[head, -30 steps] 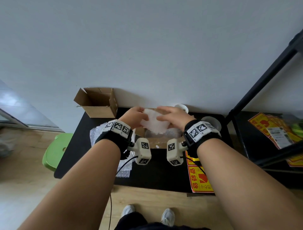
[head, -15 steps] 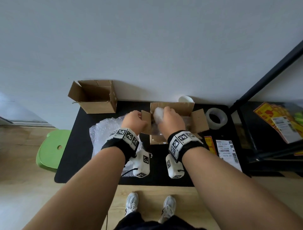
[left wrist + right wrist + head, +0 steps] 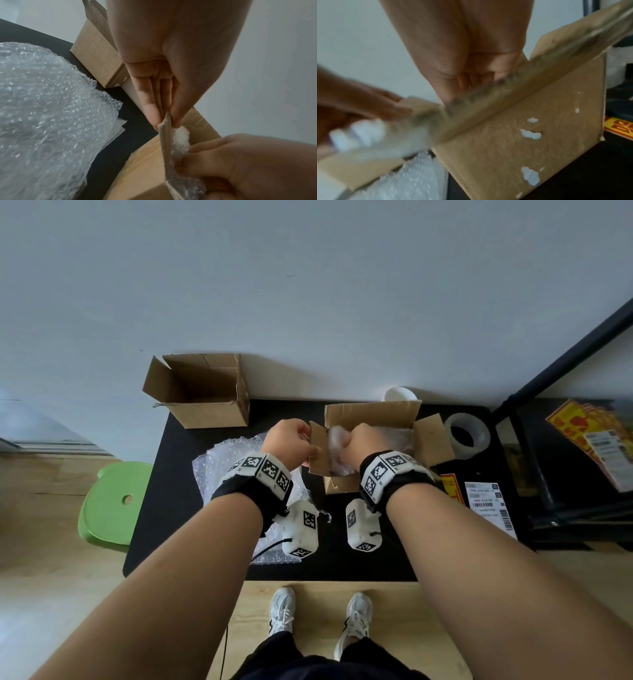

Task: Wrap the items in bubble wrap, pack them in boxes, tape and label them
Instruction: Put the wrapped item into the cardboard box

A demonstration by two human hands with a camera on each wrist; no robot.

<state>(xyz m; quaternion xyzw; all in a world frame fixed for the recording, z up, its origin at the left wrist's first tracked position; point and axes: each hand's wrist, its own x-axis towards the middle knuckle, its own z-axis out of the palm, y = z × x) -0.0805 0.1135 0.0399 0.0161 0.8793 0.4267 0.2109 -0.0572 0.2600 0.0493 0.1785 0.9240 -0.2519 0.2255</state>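
A black table stands against a pale wall, with a green stool on the wooden floor beside its left end. On the table's far left corner sits an empty cardboard box with its flaps up, hanging partly over the edge. A loose sheet of bubble wrap lies on the left half of the table, under the left forearm. Just right of it is the open box being packed, its flaps spread outward. The left hand pinches the box's left flap between thumb and fingers, holding it upright. The right hand reaches into the box with fingers curled round a bubble-wrapped item, which sits partly inside the opening against that flap. A roll of clear tape lies just right of the box. A white shipping label and a red-and-yellow sticker lie near the table's right front.
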